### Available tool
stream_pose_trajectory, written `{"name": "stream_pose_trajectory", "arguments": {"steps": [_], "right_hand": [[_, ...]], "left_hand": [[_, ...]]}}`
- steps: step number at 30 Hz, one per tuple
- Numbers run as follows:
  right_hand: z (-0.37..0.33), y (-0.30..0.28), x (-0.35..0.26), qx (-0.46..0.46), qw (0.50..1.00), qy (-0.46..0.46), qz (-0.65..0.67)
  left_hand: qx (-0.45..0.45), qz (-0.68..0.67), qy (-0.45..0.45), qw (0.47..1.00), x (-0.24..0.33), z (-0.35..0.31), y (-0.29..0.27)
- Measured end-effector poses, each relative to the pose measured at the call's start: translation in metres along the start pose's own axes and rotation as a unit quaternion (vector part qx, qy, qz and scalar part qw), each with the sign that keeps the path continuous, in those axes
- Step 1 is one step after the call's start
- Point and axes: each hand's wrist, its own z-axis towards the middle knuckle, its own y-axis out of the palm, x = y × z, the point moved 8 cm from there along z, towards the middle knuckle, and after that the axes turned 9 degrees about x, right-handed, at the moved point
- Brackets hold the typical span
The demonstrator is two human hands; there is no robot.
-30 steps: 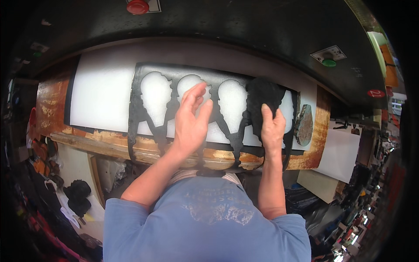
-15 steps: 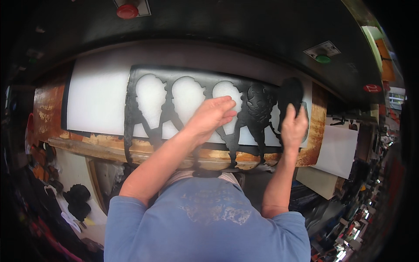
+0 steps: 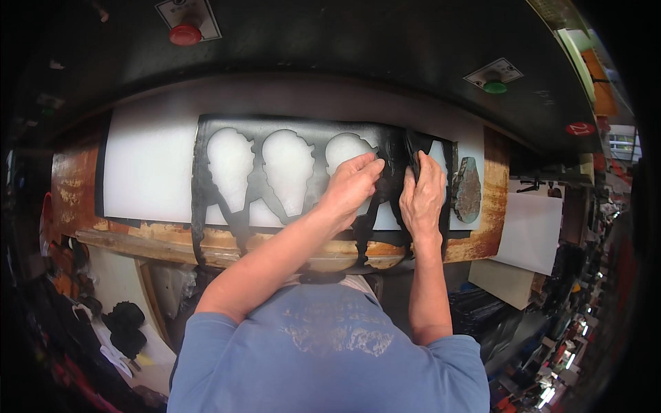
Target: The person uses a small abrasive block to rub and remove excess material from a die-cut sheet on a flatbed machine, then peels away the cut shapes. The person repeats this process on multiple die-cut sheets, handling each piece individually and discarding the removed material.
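The right hand (image 3: 423,197), back leftward, grips a thin black piece (image 3: 413,147), joining the left hand (image 3: 350,187), whose hold is unclear, over a hole-cut black sheet (image 3: 319,153).

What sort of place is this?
Probably a factory workshop: a black sheet with shapes cut out on a white board, and a dark machine with a red button and a green button.

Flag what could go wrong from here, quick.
Black piece: seen nearly edge-on in the right hand, so it could slip if the grip is slight.

Black sheet: narrow strips between the cut-outs hang over the wooden edge and might snag or tear if pulled.

Rusty block: lies just right of the sheet, near that hand; a sideways sweep could knock it.
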Motion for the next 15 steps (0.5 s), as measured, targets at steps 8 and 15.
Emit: {"name": "stream_pose_trajectory", "arguments": {"steps": [8, 15], "right_hand": [[-0.001, -0.001, -0.001, -0.027, 1.0, 0.001, 0.011], [-0.001, -0.006, 0.02, 0.013, 0.993, 0.093, 0.072]], "left_hand": [[-0.186, -0.168, -0.058, 0.966, -0.011, 0.027, 0.019], [-0.13, -0.045, -0.014, 0.99, -0.016, 0.024, 0.013]]}}
